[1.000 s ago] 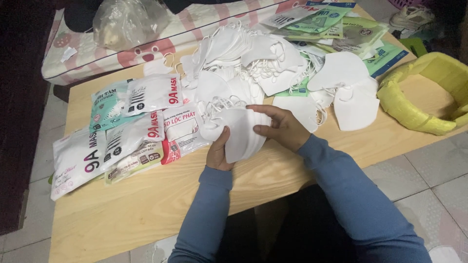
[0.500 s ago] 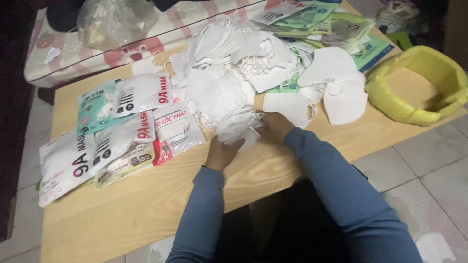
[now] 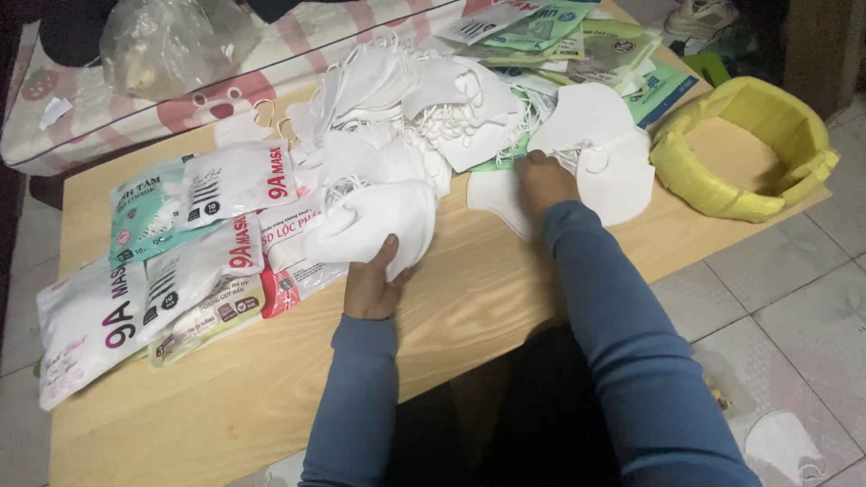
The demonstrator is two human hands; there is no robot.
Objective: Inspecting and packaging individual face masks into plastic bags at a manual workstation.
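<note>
My left hand (image 3: 372, 281) grips a stack of folded white face masks (image 3: 379, 224) from below, just above the wooden table (image 3: 207, 397). My right hand (image 3: 544, 180) reaches right and rests on loose white masks (image 3: 600, 149) lying on the table; its fingers are partly hidden among them. A big heap of loose white masks (image 3: 406, 99) lies behind both hands. Both arms wear blue sleeves.
Sealed mask packets (image 3: 162, 261) lie at the left of the table, and green and white packets (image 3: 577, 36) at the back right. A yellow ring-shaped container (image 3: 749, 144) sits at the right edge. A clear plastic bag (image 3: 171, 45) rests on a patterned cushion behind. One mask (image 3: 780, 446) lies on the tiled floor.
My right hand has left the stack and moved right onto the loose masks. My left hand now holds the stack alone.
</note>
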